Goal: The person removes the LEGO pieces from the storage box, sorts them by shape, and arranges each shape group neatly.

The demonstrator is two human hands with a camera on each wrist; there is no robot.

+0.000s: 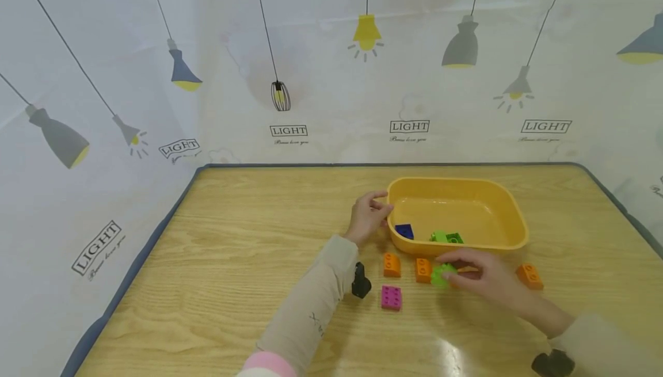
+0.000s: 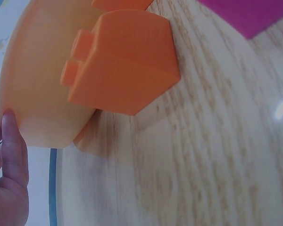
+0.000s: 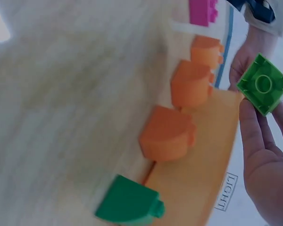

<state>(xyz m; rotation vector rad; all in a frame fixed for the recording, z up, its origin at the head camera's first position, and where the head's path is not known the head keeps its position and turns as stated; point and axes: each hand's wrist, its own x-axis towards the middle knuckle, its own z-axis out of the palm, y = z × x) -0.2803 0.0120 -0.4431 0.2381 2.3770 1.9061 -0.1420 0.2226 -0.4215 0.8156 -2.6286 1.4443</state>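
Here, the right hand (image 1: 486, 272), angled leftward, pinches a green block (image 1: 441, 277).

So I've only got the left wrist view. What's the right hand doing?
Observer: The right hand is pinching a green block.
Operator: OK. What's inside the tub?
Observer: At least a dark blue block and some green pieces, all toward its near side.
Operator: Anything by its right end?
Observer: Yes, in the head view an orange block lies outside, by the near right corner.
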